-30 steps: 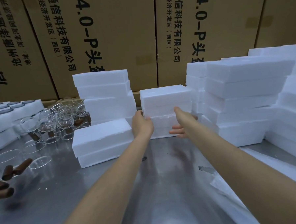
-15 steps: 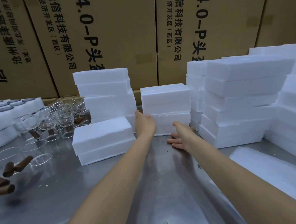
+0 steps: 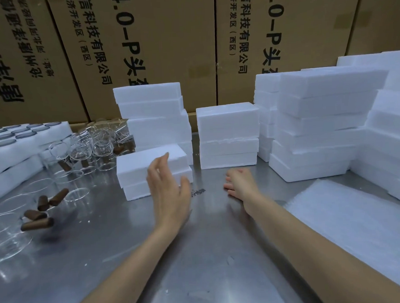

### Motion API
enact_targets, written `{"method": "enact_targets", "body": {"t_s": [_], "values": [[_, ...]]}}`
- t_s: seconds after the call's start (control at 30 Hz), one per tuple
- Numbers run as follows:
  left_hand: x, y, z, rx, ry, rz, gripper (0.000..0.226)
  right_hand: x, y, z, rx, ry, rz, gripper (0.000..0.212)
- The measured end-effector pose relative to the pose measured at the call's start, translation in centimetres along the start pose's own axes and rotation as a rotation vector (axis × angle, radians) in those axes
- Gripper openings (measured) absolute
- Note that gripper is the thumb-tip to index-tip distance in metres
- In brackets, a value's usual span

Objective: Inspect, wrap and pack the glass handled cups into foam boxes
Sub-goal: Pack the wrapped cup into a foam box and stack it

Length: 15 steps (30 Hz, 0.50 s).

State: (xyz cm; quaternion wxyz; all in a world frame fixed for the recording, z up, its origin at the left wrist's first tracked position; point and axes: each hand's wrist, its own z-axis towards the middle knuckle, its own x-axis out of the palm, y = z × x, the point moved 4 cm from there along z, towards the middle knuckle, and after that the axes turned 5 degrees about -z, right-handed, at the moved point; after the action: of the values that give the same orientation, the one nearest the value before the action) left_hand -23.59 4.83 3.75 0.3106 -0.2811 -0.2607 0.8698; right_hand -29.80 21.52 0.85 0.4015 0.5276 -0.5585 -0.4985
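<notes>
Head view. Both hands have come off the middle foam stack (image 3: 228, 136) toward the person. Left hand (image 3: 167, 194): fingers spread, empty, before the near foam box (image 3: 149, 168). Right hand (image 3: 241, 184): loosely flat on bench (image 3: 211, 255), empty. Cups (image 3: 87, 148): left, unpacked. Advice: take the near box with both hands, lift lid level.

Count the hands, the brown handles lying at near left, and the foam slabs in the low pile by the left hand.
Hands: 2 (left hand, right hand)
Near-left brown handles: 4
Foam slabs in the low pile: 2
Total: 8
</notes>
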Motion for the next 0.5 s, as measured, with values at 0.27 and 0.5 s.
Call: {"method": "enact_targets", "body": {"t_s": [0.27, 0.5], "values": [[-5.3, 5.8, 1.0, -0.422, -0.196, 0.011, 0.07, 5.1, 0.0, -1.8, -0.238, 0.068, -0.321, 0.053], [-5.0, 8.3, 1.9, -0.628, -0.134, -0.249, 0.078, 7.5, 0.7, -1.5, -0.317, 0.128, -0.485, 0.061]]}}
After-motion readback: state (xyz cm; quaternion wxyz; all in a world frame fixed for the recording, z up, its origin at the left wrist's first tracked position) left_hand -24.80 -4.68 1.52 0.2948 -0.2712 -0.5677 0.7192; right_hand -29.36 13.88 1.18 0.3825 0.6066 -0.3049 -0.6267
